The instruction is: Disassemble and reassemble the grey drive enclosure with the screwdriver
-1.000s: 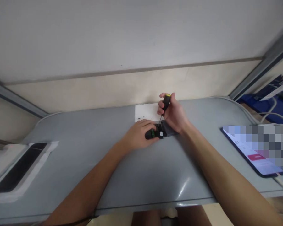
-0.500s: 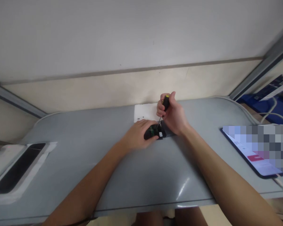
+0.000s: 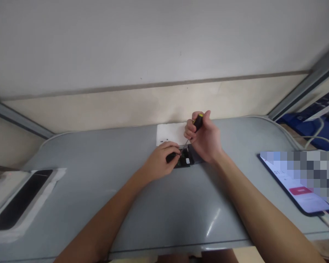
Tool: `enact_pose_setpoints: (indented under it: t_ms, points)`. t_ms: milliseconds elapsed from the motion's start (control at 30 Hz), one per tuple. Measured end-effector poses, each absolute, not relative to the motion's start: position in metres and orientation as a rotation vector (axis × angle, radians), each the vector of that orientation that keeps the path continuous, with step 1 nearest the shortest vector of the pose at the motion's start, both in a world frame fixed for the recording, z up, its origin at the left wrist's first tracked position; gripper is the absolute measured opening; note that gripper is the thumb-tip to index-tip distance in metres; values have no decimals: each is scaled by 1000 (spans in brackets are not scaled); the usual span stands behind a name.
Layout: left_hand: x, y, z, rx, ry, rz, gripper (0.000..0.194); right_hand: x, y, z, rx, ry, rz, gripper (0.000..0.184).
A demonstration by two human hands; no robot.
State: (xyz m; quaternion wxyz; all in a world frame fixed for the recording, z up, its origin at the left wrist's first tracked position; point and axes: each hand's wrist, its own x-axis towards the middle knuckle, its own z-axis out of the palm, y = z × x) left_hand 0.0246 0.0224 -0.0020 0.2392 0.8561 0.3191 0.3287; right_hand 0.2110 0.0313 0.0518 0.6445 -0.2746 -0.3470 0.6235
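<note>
My right hand [image 3: 207, 137] is wrapped round the black and yellow handle of a screwdriver [image 3: 199, 122]. The tool is tilted, its thin shaft slanting down and left to a small black device [image 3: 192, 160]. A green circuit board and a white label show in the device, which lies on the grey table. My left hand [image 3: 161, 160] is at the device's left side, thumb and fingertips closed together at the screwdriver's tip. Whatever is pinched there is too small to make out. Behind the device, a white sheet [image 3: 170, 132] carries a few tiny dark pieces, perhaps screws.
A phone [image 3: 300, 190] with a lit screen and a cable lies on the right of the grey table [image 3: 98, 153]. On the left, a black flat panel [image 3: 24, 199] rests on white material. A wall [image 3: 120, 109] closes off the back. Cables and a blue object [image 3: 327, 133] are at far right.
My left fingers have gone from spread over the device to pinched at the screwdriver's tip. The screwdriver's tip now sits slightly further left, and more of the device is uncovered.
</note>
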Motion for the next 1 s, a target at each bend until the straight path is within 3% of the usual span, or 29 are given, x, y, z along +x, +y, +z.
enact_pose_setpoints:
  t_ms: [267, 500, 867, 1000]
  points:
    - [22, 29, 0, 2214, 1046, 1000, 14, 226, 39, 52, -611, -716, 1306, 42]
    - [12, 35, -1, 2329, 1285, 1129, 17, 235, 50, 46, -540, -607, 1269, 53]
    - [54, 104, 16, 2600, 1040, 415, 19, 238, 58, 26, -404, -509, 1378, 47]
    - [45, 102, 19, 2537, 1097, 405, 22, 226, 52, 31, -377, -495, 1379, 45]
